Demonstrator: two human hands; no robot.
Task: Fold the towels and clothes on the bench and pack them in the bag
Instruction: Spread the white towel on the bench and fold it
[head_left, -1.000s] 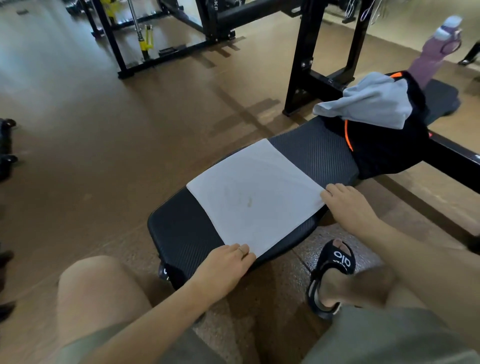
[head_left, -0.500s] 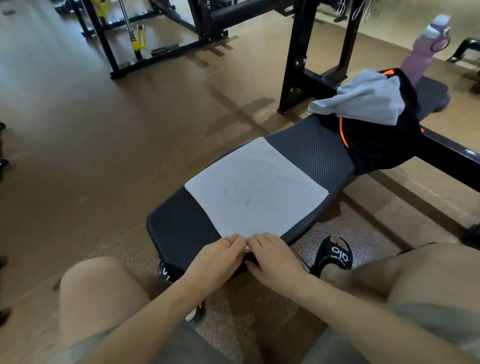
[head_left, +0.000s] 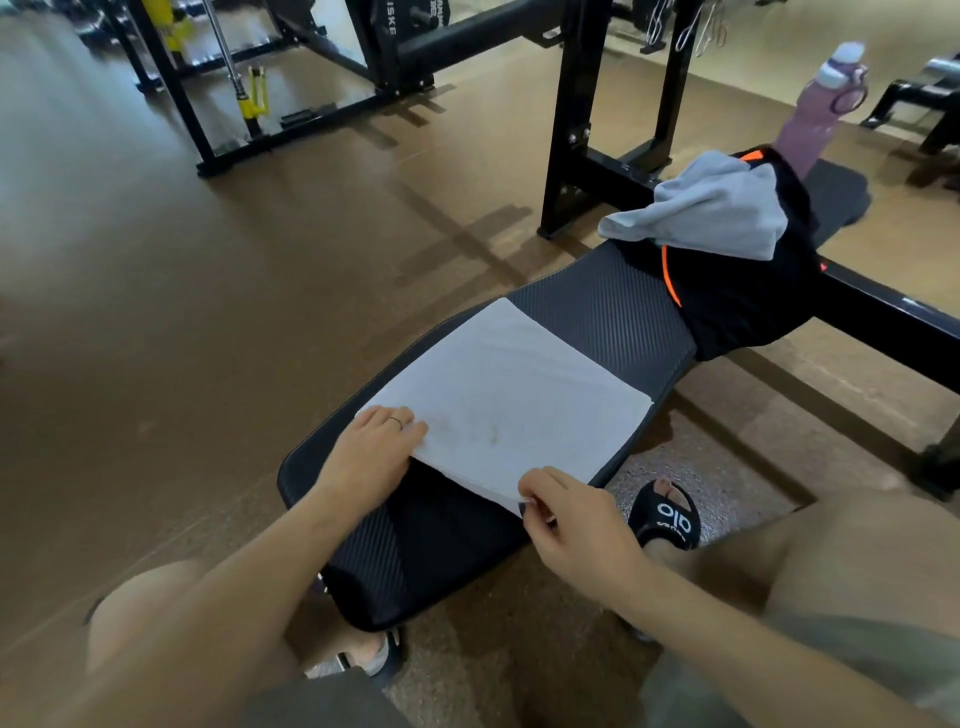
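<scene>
Left hand (head_left: 375, 451) presses flat on the towel (head_left: 511, 402) at its 9 o'clock corner; right hand (head_left: 569, 514) pinches the 6 o'clock corner, with the towel running toward 1 o'clock along the bench (head_left: 613, 306).

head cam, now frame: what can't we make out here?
- Bag: none in the head view; either out of frame or not recognisable.
- Black garment: shape unclear, the grey cloth covers its top and it hangs over the bench edge.
- Bottle: base hidden behind the garment.
- Towel: layer count too fine to tell; left hand covers one corner, right hand pinches the near one.
</scene>
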